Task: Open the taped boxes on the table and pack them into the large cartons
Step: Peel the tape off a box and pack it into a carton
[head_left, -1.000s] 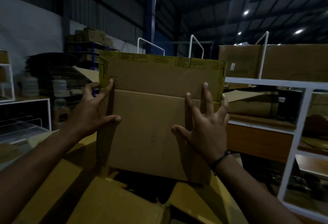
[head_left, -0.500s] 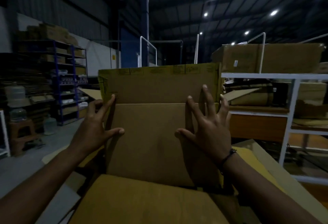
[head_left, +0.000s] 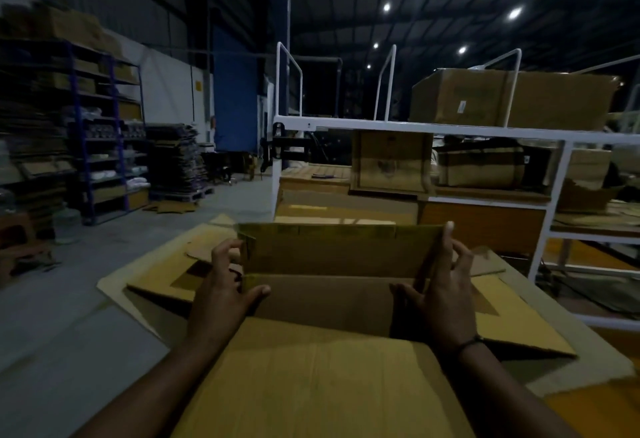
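Box (head_left: 339,254) stands partway down in the open carton (head_left: 311,385), centre frame; my left hand (head_left: 225,285) and right hand (head_left: 446,292) grip its side edges. Packing seems underway: box not yet seated, flaps unclosed.

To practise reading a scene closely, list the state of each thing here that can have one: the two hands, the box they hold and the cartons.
Large carton, open, flaps spread outward.
Taped box, upright, lower part inside that carton.
Left hand, gripping the box's left edge.
Right hand, gripping its right edge.
Carton on the rack, closed.
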Demonstrator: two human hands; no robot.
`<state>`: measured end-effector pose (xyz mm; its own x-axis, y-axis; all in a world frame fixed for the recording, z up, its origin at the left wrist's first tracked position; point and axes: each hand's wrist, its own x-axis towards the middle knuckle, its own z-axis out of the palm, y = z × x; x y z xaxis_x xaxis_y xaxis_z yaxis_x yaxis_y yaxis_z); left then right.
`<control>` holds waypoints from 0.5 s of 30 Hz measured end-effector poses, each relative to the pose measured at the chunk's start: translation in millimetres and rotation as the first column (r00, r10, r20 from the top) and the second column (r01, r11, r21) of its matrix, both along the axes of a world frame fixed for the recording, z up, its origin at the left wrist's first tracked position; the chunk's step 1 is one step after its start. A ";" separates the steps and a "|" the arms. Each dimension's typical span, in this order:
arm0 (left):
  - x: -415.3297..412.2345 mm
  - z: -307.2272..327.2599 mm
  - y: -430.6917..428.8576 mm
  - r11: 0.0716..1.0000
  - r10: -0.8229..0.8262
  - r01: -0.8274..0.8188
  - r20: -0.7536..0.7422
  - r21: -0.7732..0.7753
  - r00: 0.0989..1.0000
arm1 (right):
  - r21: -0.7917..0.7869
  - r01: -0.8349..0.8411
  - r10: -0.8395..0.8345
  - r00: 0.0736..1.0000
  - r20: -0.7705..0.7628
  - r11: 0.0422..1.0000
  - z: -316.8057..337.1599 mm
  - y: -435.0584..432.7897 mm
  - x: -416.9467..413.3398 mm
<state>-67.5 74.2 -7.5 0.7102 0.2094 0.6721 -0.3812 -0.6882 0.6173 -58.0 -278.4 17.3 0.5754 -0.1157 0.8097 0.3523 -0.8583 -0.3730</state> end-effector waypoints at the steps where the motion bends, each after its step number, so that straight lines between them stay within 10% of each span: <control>1: -2.2 -1.8 -0.6 1.000 0.020 -0.020 0.027 0.010 0.999 | 0.005 0.013 -0.013 1.000 -0.005 1.000 0.2 -2.5 -2.0; 15: -29.6 -5.3 16.8 0.983 0.144 -0.149 0.050 0.106 0.988 | -0.320 0.105 -0.045 0.981 0.190 0.941 -0.2 -13.4 -66.0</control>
<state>-97.1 91.0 -12.7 0.6480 0.2329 0.7252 -0.2953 -0.8008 0.5210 -124.1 -291.8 17.2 0.4190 0.1357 0.8978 0.3165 -0.9486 -0.0043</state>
